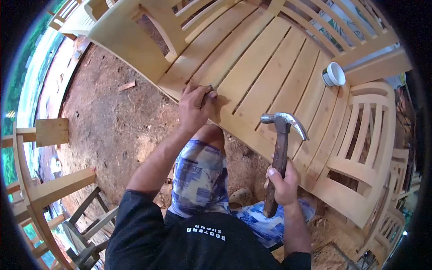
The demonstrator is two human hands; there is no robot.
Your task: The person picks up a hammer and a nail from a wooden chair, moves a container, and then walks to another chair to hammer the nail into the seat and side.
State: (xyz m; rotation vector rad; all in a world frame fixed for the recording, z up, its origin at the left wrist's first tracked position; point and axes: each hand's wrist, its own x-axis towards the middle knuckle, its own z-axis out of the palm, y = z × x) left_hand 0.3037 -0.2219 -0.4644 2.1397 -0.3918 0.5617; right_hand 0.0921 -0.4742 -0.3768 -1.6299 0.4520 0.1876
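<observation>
My right hand [284,182] is wrapped round the dark wooden handle of a claw hammer [281,135], raised above the front edge of a slatted wooden bench [265,74]. The hammer's metal head is uppermost, its claw pointing to the right. At the front left of the bench seat, my left hand [196,105] rests with fingers pinched together. A small dark tip shows between thumb and forefinger, too little of it to name. Shadow and fingers hide the spot on the wood beneath.
A white tub [333,74] stands on the seat towards the right armrest [366,130]. Wooden frame pieces [63,184] are at the left over the dirt floor [112,117]. More wooden furniture [389,229] stands at the lower right. A wood scrap [127,86] lies on the ground.
</observation>
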